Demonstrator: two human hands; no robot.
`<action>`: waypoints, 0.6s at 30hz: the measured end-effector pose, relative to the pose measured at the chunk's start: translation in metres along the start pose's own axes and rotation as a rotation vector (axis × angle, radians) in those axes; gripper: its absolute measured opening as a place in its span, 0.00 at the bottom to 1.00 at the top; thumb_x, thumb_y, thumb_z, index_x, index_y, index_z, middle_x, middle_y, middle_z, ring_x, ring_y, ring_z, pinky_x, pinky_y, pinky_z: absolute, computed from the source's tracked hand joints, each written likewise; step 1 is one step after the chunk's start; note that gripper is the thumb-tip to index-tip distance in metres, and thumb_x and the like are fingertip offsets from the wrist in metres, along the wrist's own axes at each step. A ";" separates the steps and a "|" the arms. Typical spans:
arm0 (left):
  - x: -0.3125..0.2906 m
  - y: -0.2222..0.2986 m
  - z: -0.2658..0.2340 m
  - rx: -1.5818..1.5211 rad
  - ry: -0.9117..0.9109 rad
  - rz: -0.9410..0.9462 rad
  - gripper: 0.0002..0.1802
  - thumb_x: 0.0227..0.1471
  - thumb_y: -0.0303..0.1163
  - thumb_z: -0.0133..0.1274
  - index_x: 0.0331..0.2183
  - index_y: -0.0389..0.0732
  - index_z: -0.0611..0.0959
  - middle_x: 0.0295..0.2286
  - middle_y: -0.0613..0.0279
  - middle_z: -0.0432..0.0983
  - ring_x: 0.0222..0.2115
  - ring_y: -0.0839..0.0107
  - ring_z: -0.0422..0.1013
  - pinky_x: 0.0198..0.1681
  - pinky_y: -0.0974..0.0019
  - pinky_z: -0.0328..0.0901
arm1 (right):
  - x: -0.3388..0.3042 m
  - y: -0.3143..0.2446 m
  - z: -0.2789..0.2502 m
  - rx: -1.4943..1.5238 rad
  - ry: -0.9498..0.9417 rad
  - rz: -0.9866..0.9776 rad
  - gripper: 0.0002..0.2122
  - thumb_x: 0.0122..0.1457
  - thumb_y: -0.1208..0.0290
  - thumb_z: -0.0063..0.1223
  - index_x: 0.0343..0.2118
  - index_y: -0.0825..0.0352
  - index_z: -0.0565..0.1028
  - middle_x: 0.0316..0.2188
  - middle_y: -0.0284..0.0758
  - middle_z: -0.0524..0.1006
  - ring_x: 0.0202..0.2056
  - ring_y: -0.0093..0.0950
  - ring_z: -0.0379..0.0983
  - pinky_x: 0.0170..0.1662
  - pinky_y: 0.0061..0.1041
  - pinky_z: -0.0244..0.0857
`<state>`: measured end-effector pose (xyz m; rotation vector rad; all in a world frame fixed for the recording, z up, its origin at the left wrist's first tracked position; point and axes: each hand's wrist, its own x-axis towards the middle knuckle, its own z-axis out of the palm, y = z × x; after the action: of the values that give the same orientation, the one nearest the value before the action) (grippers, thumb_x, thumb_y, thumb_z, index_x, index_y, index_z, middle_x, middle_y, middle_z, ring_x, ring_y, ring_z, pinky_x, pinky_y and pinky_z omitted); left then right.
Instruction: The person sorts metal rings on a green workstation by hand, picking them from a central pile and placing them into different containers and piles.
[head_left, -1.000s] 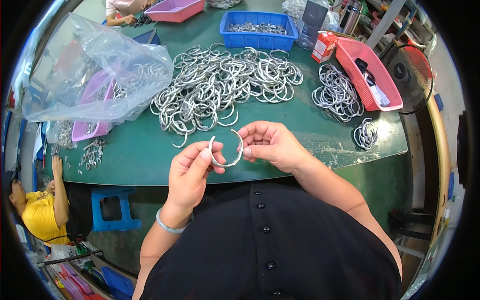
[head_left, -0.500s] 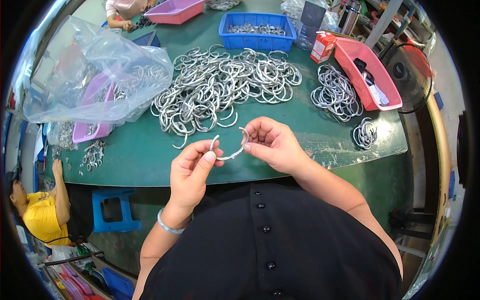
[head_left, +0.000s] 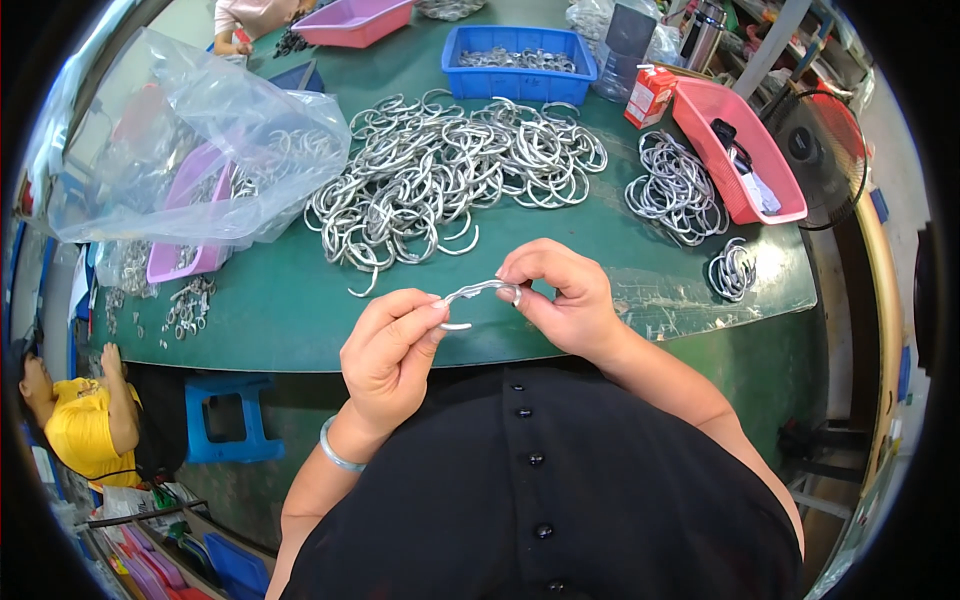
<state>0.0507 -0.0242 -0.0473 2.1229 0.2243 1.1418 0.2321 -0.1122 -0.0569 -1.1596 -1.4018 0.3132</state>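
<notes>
The ring (head_left: 478,296) — an open metal ring, tilted nearly edge-on to us — hangs between both our hands, just above the near edge of the green table (head_left: 300,310). Starting at the left, a clear bag (head_left: 190,150) slumps over a purple tray (head_left: 185,255), with small metal bits (head_left: 185,305) loose beside it. Our left hand (head_left: 390,355) pinches one end of the ring between thumb and forefinger, fingers closed tight on it. In the middle of the table the heap of rings (head_left: 450,180) lies within easy reach, probably as the supply. Our right hand (head_left: 560,300) pinches the other end, fingertips curled shut on the metal — holding both ends likely lets us flex or check the gap. Behind the heap stands a blue bin (head_left: 520,75) with more metal parts. Further right lie two neater bundles (head_left: 675,190), seemingly kept apart from the heap, and a pink tray (head_left: 780,195).
</notes>
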 end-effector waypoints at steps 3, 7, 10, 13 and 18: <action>0.000 0.001 0.000 0.039 0.000 0.025 0.11 0.42 0.15 0.49 0.33 0.33 0.76 0.30 0.55 0.69 0.27 0.72 0.70 0.29 0.75 0.65 | -0.001 -0.001 0.000 -0.001 -0.005 0.019 0.08 0.41 0.88 0.52 0.25 0.69 0.70 0.25 0.34 0.71 0.26 0.23 0.69 0.29 0.19 0.62; 0.000 0.001 0.000 0.046 -0.007 0.038 0.11 0.43 0.15 0.49 0.34 0.32 0.75 0.30 0.55 0.69 0.27 0.72 0.70 0.30 0.75 0.66 | -0.003 -0.003 0.000 0.081 0.001 0.107 0.06 0.43 0.87 0.52 0.25 0.70 0.70 0.25 0.33 0.71 0.25 0.20 0.67 0.28 0.17 0.61; -0.005 -0.003 0.000 0.004 0.013 -0.080 0.12 0.45 0.17 0.48 0.37 0.32 0.73 0.30 0.56 0.70 0.28 0.72 0.70 0.32 0.74 0.66 | -0.003 -0.005 0.000 0.075 -0.001 0.106 0.06 0.43 0.86 0.52 0.25 0.70 0.70 0.25 0.33 0.70 0.24 0.20 0.67 0.27 0.17 0.61; -0.009 -0.005 0.009 -0.410 0.153 -0.388 0.14 0.47 0.19 0.46 0.40 0.32 0.71 0.31 0.56 0.71 0.28 0.72 0.70 0.34 0.72 0.66 | 0.000 -0.010 -0.002 0.024 -0.039 0.058 0.06 0.43 0.85 0.53 0.25 0.70 0.71 0.24 0.34 0.71 0.24 0.22 0.68 0.27 0.18 0.61; -0.009 -0.014 0.010 -0.691 0.180 -0.598 0.16 0.49 0.21 0.45 0.42 0.34 0.69 0.32 0.55 0.72 0.29 0.72 0.69 0.36 0.70 0.65 | 0.008 -0.027 0.001 -0.072 -0.099 -0.066 0.06 0.41 0.82 0.55 0.25 0.68 0.71 0.22 0.34 0.71 0.23 0.28 0.69 0.25 0.23 0.62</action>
<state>0.0554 -0.0228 -0.0665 1.2263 0.4387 0.8721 0.2211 -0.1173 -0.0318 -1.1675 -1.5454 0.2785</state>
